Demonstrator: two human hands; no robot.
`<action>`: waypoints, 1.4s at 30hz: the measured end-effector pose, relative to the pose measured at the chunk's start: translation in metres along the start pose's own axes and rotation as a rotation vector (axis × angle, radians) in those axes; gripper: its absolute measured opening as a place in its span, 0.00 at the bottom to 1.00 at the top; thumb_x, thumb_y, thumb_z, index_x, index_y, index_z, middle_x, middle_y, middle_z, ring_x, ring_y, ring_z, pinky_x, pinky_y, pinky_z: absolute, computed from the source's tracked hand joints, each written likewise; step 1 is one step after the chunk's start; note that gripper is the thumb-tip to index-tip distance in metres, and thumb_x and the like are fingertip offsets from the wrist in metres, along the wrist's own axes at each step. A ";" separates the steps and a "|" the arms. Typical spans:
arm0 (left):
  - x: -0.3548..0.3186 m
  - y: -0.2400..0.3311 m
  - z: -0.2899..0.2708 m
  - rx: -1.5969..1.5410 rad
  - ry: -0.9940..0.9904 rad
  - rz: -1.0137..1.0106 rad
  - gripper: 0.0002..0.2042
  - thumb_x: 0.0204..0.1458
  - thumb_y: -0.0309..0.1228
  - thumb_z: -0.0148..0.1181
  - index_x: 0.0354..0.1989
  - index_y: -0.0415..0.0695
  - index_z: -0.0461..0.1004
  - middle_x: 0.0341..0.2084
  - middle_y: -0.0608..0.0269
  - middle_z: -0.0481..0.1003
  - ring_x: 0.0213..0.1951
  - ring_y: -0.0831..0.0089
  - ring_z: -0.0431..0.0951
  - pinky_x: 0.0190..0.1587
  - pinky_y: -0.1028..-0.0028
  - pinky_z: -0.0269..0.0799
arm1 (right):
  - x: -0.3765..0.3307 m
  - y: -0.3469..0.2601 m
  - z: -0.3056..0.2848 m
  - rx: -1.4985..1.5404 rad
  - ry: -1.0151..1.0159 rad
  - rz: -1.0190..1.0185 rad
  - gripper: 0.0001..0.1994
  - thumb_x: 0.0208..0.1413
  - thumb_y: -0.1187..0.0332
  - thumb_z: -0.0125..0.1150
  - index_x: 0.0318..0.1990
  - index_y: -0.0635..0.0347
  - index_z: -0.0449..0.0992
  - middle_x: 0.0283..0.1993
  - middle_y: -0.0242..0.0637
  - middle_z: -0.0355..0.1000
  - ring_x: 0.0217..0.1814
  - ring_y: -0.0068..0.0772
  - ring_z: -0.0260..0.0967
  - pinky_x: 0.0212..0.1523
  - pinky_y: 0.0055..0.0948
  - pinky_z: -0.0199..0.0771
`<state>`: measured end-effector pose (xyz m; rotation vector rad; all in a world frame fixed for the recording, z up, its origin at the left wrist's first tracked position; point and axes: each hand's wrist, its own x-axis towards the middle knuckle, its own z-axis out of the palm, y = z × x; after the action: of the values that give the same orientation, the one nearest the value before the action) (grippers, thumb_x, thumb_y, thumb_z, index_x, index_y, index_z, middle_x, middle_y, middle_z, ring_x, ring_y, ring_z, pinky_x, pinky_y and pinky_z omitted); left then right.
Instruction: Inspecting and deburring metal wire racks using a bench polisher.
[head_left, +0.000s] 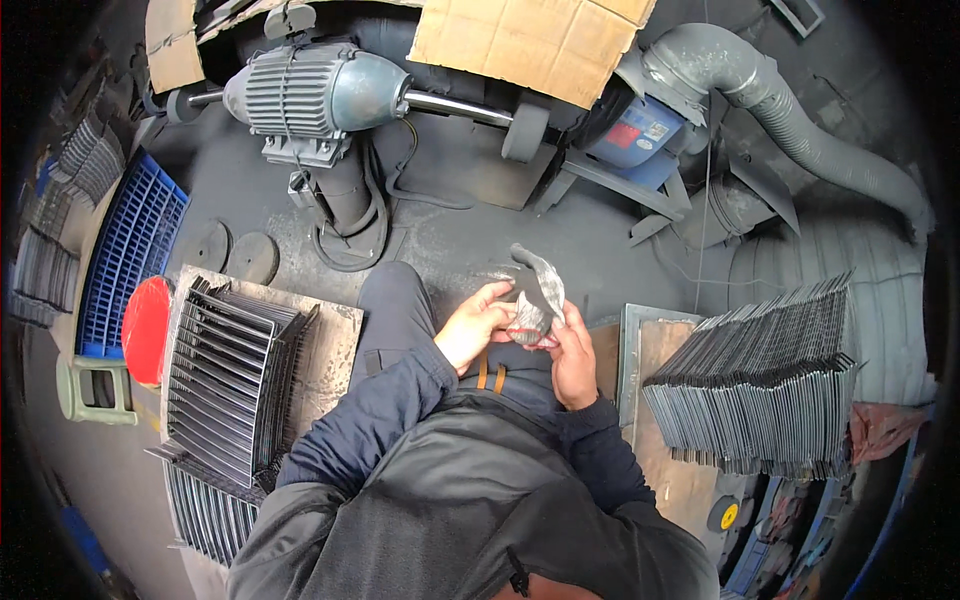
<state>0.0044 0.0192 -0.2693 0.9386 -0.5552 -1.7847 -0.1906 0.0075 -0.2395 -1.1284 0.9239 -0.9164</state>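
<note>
And here it is, right in the middle: a grey, grimy work glove [530,318] with a red-edged cuff, up in the air above your lap, its upper part curling away from you in a long, loose strip. Your left hand [474,325] has it by the near left side, thumb and fingers pinching the fabric; your right hand [574,360] pinches the other side, just beside the red edge. Both hands on it, glove between them!

Just below, your dark trousers [392,310]. Out to your left, a wooden surface [335,325] carries a stack of black metal racks [225,370], and beyond that there's a red round seat [147,330] near a blue plastic grid [130,260]. Over to your right, another surface [655,350], loaded with a tight, leaning row of metal grates [755,400]. Straight ahead, well apart from you, stands a ribbed grey motor [310,90], its shiny shaft reaching right to a wheel [524,132] below hanging cardboard [530,45].
</note>
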 end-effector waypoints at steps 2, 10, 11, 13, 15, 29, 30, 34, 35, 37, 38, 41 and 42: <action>-0.003 0.004 0.008 -0.012 -0.078 0.007 0.22 0.68 0.26 0.57 0.68 0.37 0.63 0.53 0.59 0.78 0.51 0.73 0.80 0.55 0.72 0.78 | 0.001 0.003 -0.002 -0.162 0.029 -0.133 0.25 0.70 0.78 0.47 0.73 0.67 0.61 0.62 0.38 0.72 0.58 0.27 0.73 0.59 0.30 0.75; 0.011 -0.010 0.016 0.159 -0.144 0.015 0.08 0.72 0.32 0.57 0.51 0.42 0.78 0.39 0.69 0.82 0.41 0.81 0.80 0.47 0.78 0.77 | -0.003 0.000 -0.026 -0.171 0.083 -0.171 0.19 0.72 0.78 0.52 0.68 0.71 0.68 0.59 0.38 0.76 0.57 0.23 0.74 0.59 0.26 0.76; 0.017 -0.014 0.009 0.224 -0.136 0.013 0.07 0.71 0.31 0.58 0.48 0.41 0.78 0.37 0.68 0.81 0.37 0.81 0.80 0.44 0.77 0.77 | 0.000 0.004 -0.031 -0.050 0.166 -0.173 0.12 0.74 0.76 0.51 0.61 0.69 0.72 0.54 0.35 0.78 0.52 0.19 0.74 0.55 0.22 0.76; 0.018 -0.014 -0.001 0.158 -0.099 0.052 0.06 0.70 0.29 0.58 0.46 0.40 0.77 0.35 0.66 0.80 0.35 0.80 0.80 0.41 0.76 0.78 | 0.002 0.004 -0.043 -0.025 0.275 -0.161 0.07 0.76 0.72 0.52 0.53 0.64 0.74 0.47 0.32 0.79 0.46 0.18 0.75 0.49 0.22 0.78; 0.020 -0.006 -0.007 0.346 -0.020 0.082 0.06 0.66 0.27 0.60 0.46 0.37 0.76 0.33 0.64 0.80 0.33 0.78 0.81 0.35 0.77 0.79 | 0.000 -0.010 -0.044 0.052 0.387 -0.183 0.05 0.76 0.69 0.53 0.48 0.60 0.74 0.41 0.29 0.78 0.41 0.17 0.75 0.42 0.24 0.79; -0.003 0.000 -0.035 0.985 0.436 0.584 0.14 0.48 0.38 0.69 0.27 0.38 0.78 0.31 0.46 0.75 0.37 0.48 0.78 0.44 0.56 0.77 | 0.013 0.010 -0.009 0.420 0.137 -0.052 0.07 0.77 0.68 0.50 0.53 0.57 0.73 0.51 0.32 0.77 0.51 0.25 0.75 0.54 0.31 0.76; -0.005 -0.009 -0.039 0.814 0.478 0.622 0.13 0.47 0.38 0.69 0.28 0.39 0.79 0.33 0.47 0.76 0.38 0.48 0.78 0.45 0.57 0.77 | 0.018 0.016 0.004 0.415 0.114 -0.040 0.06 0.77 0.68 0.50 0.53 0.56 0.72 0.51 0.32 0.76 0.52 0.24 0.75 0.54 0.30 0.75; -0.021 0.000 -0.038 0.936 0.561 0.732 0.11 0.42 0.36 0.68 0.29 0.40 0.79 0.41 0.49 0.76 0.44 0.48 0.78 0.48 0.56 0.77 | 0.035 0.062 0.008 0.374 -0.045 -0.065 0.13 0.78 0.66 0.48 0.62 0.60 0.71 0.59 0.36 0.76 0.61 0.30 0.74 0.63 0.35 0.76; -0.031 0.006 -0.031 0.999 0.584 0.665 0.09 0.43 0.31 0.68 0.28 0.39 0.77 0.38 0.51 0.72 0.42 0.53 0.77 0.45 0.59 0.76 | 0.036 0.046 0.024 0.399 -0.050 -0.032 0.13 0.78 0.66 0.48 0.62 0.59 0.71 0.60 0.36 0.76 0.61 0.30 0.74 0.63 0.36 0.76; -0.032 0.005 -0.031 1.061 0.698 0.711 0.09 0.41 0.31 0.67 0.27 0.41 0.75 0.40 0.50 0.72 0.43 0.51 0.75 0.46 0.58 0.75 | 0.034 0.023 0.051 0.403 -0.037 0.006 0.07 0.78 0.67 0.50 0.54 0.55 0.72 0.52 0.31 0.75 0.53 0.24 0.74 0.55 0.31 0.75; -0.035 0.007 -0.029 1.074 0.736 0.760 0.09 0.40 0.31 0.68 0.27 0.41 0.75 0.42 0.51 0.71 0.44 0.51 0.74 0.47 0.58 0.75 | 0.032 0.019 0.054 0.407 -0.038 0.047 0.08 0.77 0.66 0.51 0.55 0.56 0.72 0.53 0.31 0.76 0.54 0.25 0.74 0.56 0.32 0.76; -0.040 0.009 -0.024 1.088 0.776 0.813 0.10 0.38 0.31 0.69 0.26 0.41 0.75 0.48 0.53 0.71 0.50 0.50 0.73 0.52 0.55 0.72 | 0.035 0.030 0.042 0.399 -0.072 0.089 0.10 0.77 0.65 0.52 0.58 0.57 0.73 0.54 0.33 0.77 0.57 0.29 0.75 0.58 0.35 0.77; -0.042 0.010 -0.021 1.091 0.769 0.856 0.10 0.38 0.30 0.69 0.27 0.41 0.76 0.52 0.52 0.72 0.53 0.48 0.72 0.56 0.54 0.70 | 0.036 0.032 0.038 0.377 -0.063 0.106 0.09 0.77 0.65 0.53 0.56 0.57 0.73 0.54 0.33 0.77 0.56 0.29 0.76 0.57 0.35 0.77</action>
<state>0.0348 0.0546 -0.2598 1.6387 -1.1951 -0.1886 -0.1391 -0.0087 -0.2685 -0.7741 0.7148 -0.9166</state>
